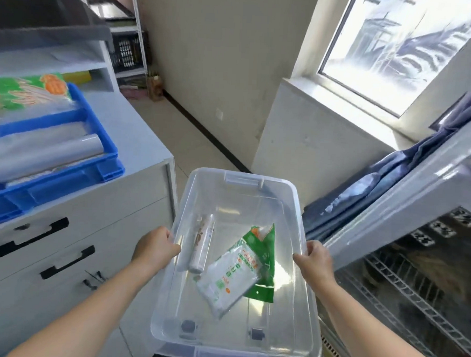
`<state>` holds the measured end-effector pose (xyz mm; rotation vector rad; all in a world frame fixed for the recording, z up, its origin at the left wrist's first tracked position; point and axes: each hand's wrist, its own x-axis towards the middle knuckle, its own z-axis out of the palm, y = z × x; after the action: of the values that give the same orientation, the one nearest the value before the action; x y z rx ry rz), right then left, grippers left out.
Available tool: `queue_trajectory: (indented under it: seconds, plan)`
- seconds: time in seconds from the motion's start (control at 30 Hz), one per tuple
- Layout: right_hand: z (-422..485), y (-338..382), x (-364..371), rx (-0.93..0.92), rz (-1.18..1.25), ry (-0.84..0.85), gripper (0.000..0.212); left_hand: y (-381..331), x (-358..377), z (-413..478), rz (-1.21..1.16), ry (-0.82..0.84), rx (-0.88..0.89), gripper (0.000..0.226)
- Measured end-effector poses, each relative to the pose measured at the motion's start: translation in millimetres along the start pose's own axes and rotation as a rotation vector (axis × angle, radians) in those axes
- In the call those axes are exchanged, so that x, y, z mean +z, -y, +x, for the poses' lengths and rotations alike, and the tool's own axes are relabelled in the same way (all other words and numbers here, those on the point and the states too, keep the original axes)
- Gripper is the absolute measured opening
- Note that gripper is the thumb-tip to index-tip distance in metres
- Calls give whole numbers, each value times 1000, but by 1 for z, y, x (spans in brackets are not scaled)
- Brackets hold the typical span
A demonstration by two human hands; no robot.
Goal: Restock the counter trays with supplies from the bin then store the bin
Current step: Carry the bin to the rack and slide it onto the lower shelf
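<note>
I hold a clear plastic bin (298,205) in the air in front of me, above the floor. My left hand (156,246) grips its left rim and my right hand (316,258) grips its right rim. Inside lie a thin white roll (202,243) and a green-and-white plastic packet (237,273). A blue tray (67,181) stands on the white counter (131,128) to the left. It holds clear bag rolls (44,149) and a green-and-orange pack (27,91).
The white cabinet (72,241) under the counter has black drawer handles. A glass-door cooler (419,270) with wire shelves stands at the right, with blue cloth (385,179) draped beside it. A window and a sill are at the upper right. A shelf with a black crate stands at the back.
</note>
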<state>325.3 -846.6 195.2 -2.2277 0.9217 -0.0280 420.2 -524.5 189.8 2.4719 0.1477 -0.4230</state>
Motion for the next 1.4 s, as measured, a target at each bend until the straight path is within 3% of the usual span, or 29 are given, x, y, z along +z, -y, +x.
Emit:
queue_trajectory:
  seconds: [0.3,0.47,0.77,0.87,0.97,1.1,1.3,1.4]
  plan:
    - [156,92,5,9,-65,-57,13,-88,-29,160,6,18,63,18]
    - [240,144,9,-51,-113,-68,15,-123,-42,227,-76,-71,40,15]
    - [416,243,48,-172,-48,86,12,-180,-67,351,-133,-198,-81,20]
    - [467,284,59,-223,-24,154,23,-199,-79,391,-136,-241,-144,23]
    - [513,327,73,-274,-35,225,27,-207,-91,428,-130,-287,-197,32]
    - [563,385,103,-341,-45,313,16,-203,-108,479,-103,-319,-274,33]
    - [629,474,167,-413,-53,394,24,-184,-142,570,-151,-381,-369,33]
    - [663,521,202,-438,-81,418,13,-175,-164,625,-191,-378,-387,31]
